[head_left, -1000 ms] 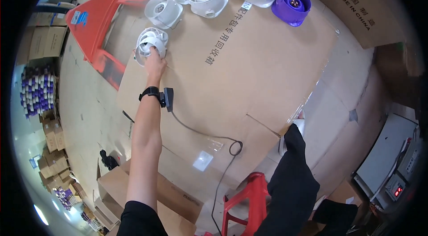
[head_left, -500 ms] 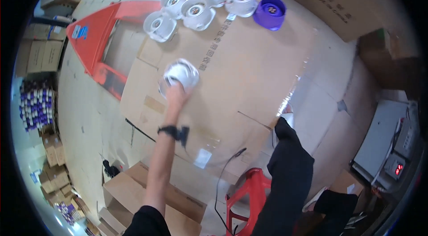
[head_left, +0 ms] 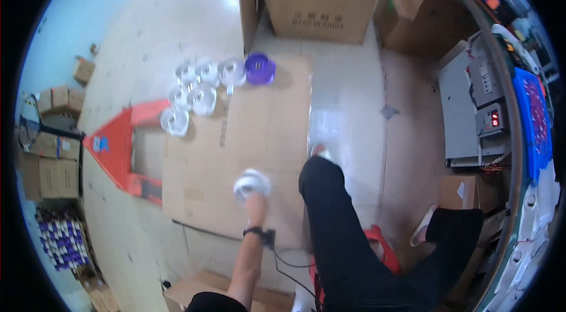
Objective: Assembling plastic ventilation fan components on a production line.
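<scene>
My left hand is closed on a white, round, cup-shaped plastic housing, smeared by motion. It is over the near part of a flat brown cardboard sheet; whether the housing touches the sheet I cannot tell. A black band with a small box and a cable circles the left wrist. At the far left of the sheet stand several similar white housings in a cluster, with a purple one at the right end. My right hand is out of view.
A red pallet-jack-like frame lies left of the sheet. Large cartons stand beyond it. On the right are a grey cabinet and a bench edge. My black-trousered leg and a red stool are close by.
The view has swung to the right, bringing the bench into sight. My left hand has carried the white housing nearer to me and rightward over the cardboard, away from the cluster.
</scene>
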